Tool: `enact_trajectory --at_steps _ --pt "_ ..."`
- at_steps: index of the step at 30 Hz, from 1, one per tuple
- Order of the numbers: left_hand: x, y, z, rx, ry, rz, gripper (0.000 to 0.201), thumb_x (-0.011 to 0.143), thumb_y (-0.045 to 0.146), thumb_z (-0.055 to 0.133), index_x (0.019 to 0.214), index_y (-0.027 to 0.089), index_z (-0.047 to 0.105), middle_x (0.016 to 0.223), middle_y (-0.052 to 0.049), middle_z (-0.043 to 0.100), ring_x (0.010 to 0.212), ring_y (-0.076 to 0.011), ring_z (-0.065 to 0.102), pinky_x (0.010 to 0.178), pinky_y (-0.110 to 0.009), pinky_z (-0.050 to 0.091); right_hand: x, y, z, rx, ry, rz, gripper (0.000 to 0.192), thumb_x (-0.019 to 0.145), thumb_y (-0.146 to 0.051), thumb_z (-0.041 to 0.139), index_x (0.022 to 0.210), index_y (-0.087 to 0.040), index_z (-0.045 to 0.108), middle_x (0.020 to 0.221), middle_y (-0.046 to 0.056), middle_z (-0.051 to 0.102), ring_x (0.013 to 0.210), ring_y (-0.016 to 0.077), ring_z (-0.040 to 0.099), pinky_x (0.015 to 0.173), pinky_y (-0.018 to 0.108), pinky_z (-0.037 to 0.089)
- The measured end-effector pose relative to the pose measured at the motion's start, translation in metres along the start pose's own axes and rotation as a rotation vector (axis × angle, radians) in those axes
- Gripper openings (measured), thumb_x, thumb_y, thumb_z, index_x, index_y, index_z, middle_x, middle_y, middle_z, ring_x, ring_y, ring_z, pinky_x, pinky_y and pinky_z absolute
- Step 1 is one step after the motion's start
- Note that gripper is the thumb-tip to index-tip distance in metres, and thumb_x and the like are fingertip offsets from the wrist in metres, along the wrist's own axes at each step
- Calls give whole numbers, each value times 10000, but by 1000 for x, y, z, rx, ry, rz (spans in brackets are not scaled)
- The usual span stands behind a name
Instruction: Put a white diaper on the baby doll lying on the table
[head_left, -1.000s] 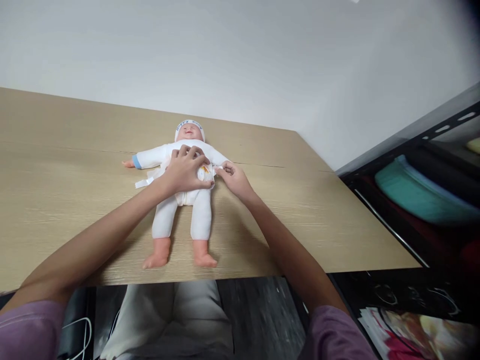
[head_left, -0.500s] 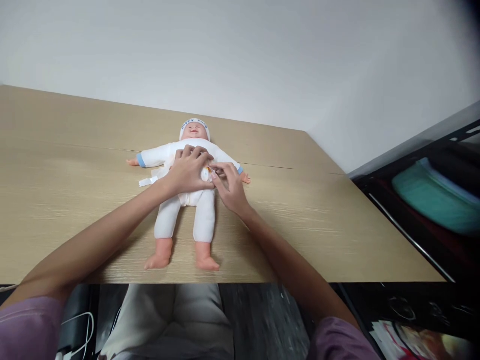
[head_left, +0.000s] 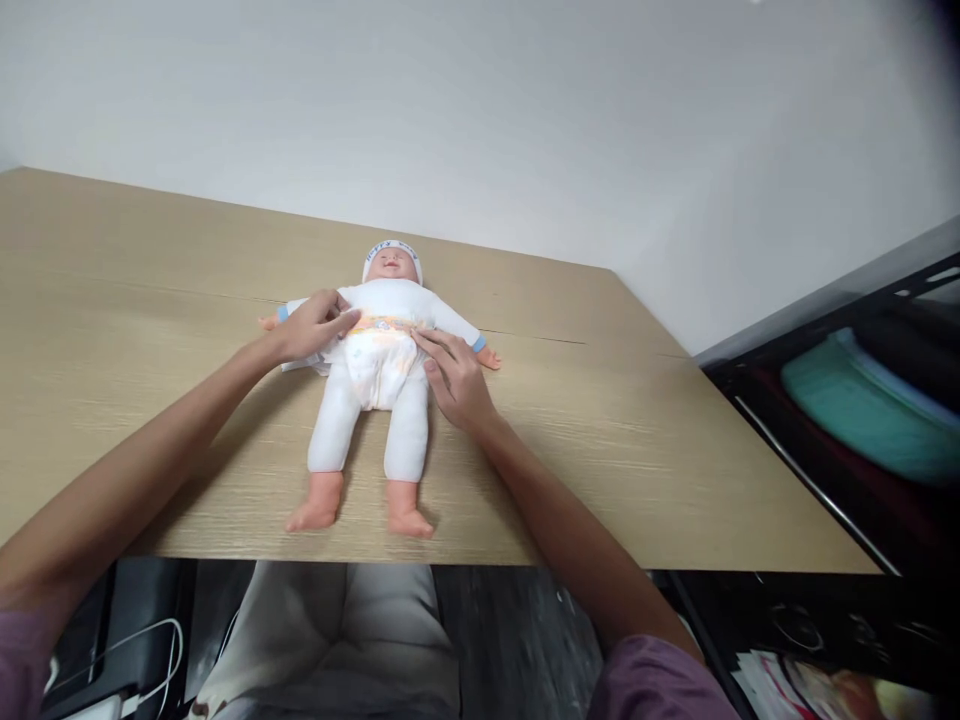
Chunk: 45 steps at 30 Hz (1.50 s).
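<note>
A baby doll [head_left: 394, 297] in a white outfit and printed cap lies on its back, its feet towards me. Round its hips sits a white diaper [head_left: 379, 365] with an orange patterned waistband across the belly. My left hand [head_left: 319, 325] has its fingers curled at the diaper's left waist edge, thumb on the front panel. Below that hand, a white side flap [head_left: 300, 365] of the diaper sticks out onto the table. My right hand [head_left: 457, 378] rests on the right side of the waistband, fingers stretched out and thumb apart.
The doll lies on a wooden table [head_left: 600, 450] with its near edge just past the doll's feet. A pale wall [head_left: 450, 120] stands behind. To the right is a dark shelf holding a green item [head_left: 862, 400]. White cables [head_left: 176, 650] hang below at the left.
My left hand has moved left, off the middle of the belly, uncovering the patterned diaper front. My right hand stays at the right side, its fingers now stretched over the waistband.
</note>
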<state>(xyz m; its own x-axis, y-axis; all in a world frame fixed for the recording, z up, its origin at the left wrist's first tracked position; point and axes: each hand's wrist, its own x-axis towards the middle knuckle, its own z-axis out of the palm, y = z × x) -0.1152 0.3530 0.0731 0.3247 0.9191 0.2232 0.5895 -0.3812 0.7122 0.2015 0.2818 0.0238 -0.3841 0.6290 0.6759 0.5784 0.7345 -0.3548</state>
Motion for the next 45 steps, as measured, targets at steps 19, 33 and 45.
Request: enact_trajectory --at_steps 19,33,45 --pt "-61 -32 -6 380 196 -65 426 995 644 614 818 260 559 902 -138 690 981 -385 678 974 -503 518 63 -53 6 -5 86 84 281 1174 -389 542 1118 -285 797 1094 95 774 1073 317 678 1068 520 524" --pt "-46 -12 -28 -167 60 -245 519 940 658 683 652 238 586 641 -16 538 635 -184 455 624 -330 320 117 -56 58 -182 -392 182 609 953 -456 900 1523 -282 774 1173 134 756 1198 402 625 1066 571 503" --pt "-12 25 24 -506 48 -73 304 982 491 605 906 218 716 845 -42 630 781 -209 557 727 -359 457 119 -41 52 68 -355 276 692 1074 -305 634 1751 -241 502 1126 61 803 1074 298 694 1043 453 543"
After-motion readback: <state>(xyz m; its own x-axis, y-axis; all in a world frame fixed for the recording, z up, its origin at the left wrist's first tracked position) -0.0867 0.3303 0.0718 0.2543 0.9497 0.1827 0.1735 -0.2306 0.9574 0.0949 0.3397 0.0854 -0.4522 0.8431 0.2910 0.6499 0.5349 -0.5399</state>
